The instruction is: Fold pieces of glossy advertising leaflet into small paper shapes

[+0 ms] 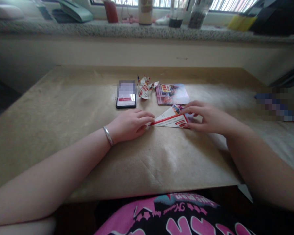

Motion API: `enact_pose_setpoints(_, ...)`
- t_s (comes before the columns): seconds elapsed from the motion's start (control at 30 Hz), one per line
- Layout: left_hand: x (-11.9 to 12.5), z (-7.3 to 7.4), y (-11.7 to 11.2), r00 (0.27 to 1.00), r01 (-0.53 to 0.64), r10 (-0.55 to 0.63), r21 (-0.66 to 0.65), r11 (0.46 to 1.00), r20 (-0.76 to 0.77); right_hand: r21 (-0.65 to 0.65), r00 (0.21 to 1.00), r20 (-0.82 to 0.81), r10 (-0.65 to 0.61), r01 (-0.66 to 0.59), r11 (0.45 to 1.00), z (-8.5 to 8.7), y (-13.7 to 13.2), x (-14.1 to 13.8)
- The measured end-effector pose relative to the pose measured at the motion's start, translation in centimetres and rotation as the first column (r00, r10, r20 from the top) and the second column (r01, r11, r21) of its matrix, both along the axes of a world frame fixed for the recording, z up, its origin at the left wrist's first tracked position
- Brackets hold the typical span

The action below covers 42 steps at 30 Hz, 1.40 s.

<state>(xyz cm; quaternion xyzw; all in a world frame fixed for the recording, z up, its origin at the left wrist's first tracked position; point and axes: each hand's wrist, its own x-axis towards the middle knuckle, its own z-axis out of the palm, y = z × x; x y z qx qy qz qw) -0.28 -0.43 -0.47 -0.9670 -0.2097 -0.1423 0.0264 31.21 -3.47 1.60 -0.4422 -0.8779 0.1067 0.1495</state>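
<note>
A folded paper (170,121), white with a red stripe and printed text, lies on the table as a long triangle. Its narrow point is to the left, where the closed fingers of my left hand (131,125) hold the tip. At the wide end, my right hand (203,116) grips the paper, thumb near the lower corner and fingers on the upper edge. The fingertips cover part of that end. A silver bracelet (108,135) circles my left wrist.
Behind the hands are a phone (126,100), a crumpled folded paper piece (144,88) and a colourful printed leaflet (175,94). Another printed item (276,106), partly blurred, sits at the table's right edge. Bottles and containers stand on the stone windowsill (127,31).
</note>
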Motion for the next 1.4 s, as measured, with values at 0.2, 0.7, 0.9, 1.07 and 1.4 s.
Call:
enact_pose_setpoints(0.2, 0.4, -0.1, -0.3, 0.996, 0.07, -0.068, 0.031, 0.997, -0.056, 0.095, 0.982, 0.136, 0.128, -0.142, 0.985, -0.7, -0.2, -1.7)
enact_pose_setpoints(0.7, 1.9, 0.0, -0.9, 0.991, 0.047, -0.043, 0.024, 0.999, -0.13, 0.102, 0.979, 0.149, 0.14, -0.156, 0.982, -0.7, -0.3, -3.0)
enact_pose_setpoints(0.9, 1.5, 0.6, -0.7, 0.984, 0.077, -0.076, 0.0, 0.997, -0.163, 0.1, 0.981, 0.144, 0.127, -0.142, 0.985, -0.8, -0.4, -2.9)
enact_pose_setpoints(1.07, 0.8, 0.9, -0.3, 0.983, 0.127, -0.13, -0.031, 0.991, -0.132, 0.104, 0.982, 0.133, 0.132, -0.146, 0.984, -1.0, -0.3, -2.7)
enact_pose_setpoints(1.4, -0.3, 1.4, 0.1, 0.98, 0.158, -0.169, -0.108, 0.982, -0.102, 0.089, 0.979, 0.147, 0.139, -0.154, 0.984, -0.8, -0.4, -2.7)
